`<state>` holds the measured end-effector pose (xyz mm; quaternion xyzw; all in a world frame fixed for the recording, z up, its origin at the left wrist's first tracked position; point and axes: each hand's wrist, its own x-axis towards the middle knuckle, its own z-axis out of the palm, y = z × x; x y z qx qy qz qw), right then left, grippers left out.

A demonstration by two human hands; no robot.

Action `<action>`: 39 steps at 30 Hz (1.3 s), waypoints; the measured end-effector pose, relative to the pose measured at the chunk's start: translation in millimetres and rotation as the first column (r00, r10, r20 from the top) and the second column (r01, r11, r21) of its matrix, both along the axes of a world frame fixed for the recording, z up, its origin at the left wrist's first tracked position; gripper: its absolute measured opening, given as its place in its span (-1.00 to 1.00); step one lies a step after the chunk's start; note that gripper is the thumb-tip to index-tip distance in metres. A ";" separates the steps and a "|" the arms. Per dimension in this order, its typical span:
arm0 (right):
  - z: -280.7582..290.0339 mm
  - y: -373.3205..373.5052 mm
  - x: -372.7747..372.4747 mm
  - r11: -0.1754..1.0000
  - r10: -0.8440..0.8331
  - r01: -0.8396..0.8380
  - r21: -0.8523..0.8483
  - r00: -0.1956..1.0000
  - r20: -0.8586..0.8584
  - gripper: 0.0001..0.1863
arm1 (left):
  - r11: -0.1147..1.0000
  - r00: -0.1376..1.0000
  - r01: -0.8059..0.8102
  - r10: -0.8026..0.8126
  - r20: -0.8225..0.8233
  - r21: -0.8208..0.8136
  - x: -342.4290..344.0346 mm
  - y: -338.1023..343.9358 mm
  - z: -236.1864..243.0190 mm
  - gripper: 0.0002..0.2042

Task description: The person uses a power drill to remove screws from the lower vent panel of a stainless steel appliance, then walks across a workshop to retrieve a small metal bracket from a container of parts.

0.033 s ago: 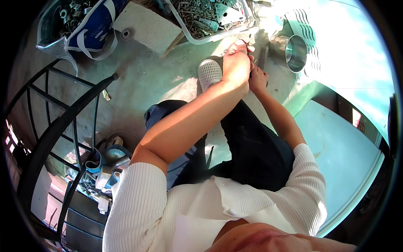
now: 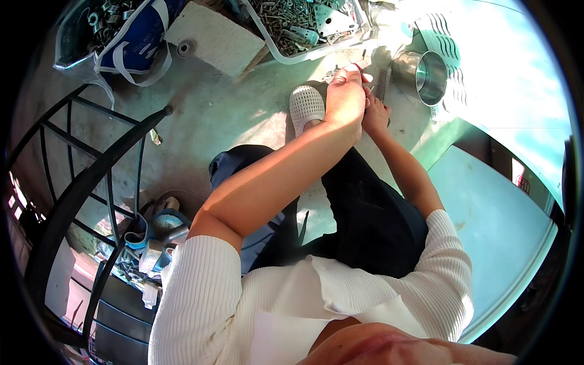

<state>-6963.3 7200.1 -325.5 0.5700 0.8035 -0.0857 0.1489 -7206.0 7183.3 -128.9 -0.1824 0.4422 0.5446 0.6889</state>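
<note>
My left hand [image 2: 345, 96] is closed, thumb and fingers pressed together just in front of the clear plastic box [image 2: 291, 59]. Whatever it pinches is too small and too much hidden to name. Beside it on the right, nearly touching, my right hand [image 2: 376, 115] has its fingers curled. A dark bit shows at its edge, but I cannot make out the object. A grey bristly strip [image 2: 383, 82] lies close beyond my right hand. The box is full of loose screws and small metal parts, with a white perforated plate [image 2: 334, 20] on top.
A steel pot [image 2: 431, 79] lies tipped right of my hands by a pale table [image 2: 505, 67]. A pale block [image 2: 213, 39] and a blue bag [image 2: 137, 48] stand far left. A black metal frame [image 2: 91, 164] curves at the left. My perforated shoe [image 2: 306, 106] is near my left hand.
Both hands have come very slightly nearer to me, the left a bit more. The whole view has shifted a touch; the things around look unmoved.
</note>
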 end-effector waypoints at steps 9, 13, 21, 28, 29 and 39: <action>12.9 5.9 -0.1 0.999 0.014 -0.010 -0.044 0.997 0.072 -0.26 | 0.975 0.972 0.222 -0.221 -0.079 0.008 -26.7 -21.8 -16.5 -0.83; 36.7 15.6 -5.6 1.000 -0.027 0.028 0.011 0.999 -0.031 -0.37 | 0.986 0.960 0.162 -0.151 -0.235 0.029 -48.0 -25.3 -28.2 -0.79; 93.4 52.5 -76.7 0.991 -0.001 0.055 0.121 0.915 -0.404 -0.65 | 1.000 0.980 0.017 -0.017 -0.198 -0.002 -73.2 -34.6 -28.5 -0.80; 90.3 89.2 -174.6 0.921 0.385 -0.283 0.269 0.777 -0.499 -0.83 | 0.996 0.985 -0.029 0.014 -0.174 -0.081 -92.5 -41.5 -31.2 -0.81; 85.7 94.9 -186.7 0.897 0.438 -0.337 0.286 0.764 -0.474 -0.82 | 0.994 0.983 -0.046 0.028 -0.181 -0.098 -94.7 -42.9 -32.7 -0.80; 56.6 107.3 -244.1 0.858 0.513 -0.497 0.128 0.840 -0.179 -0.75 | 0.979 0.968 -0.158 0.127 -0.215 -0.131 -106.8 -46.4 -42.2 -0.78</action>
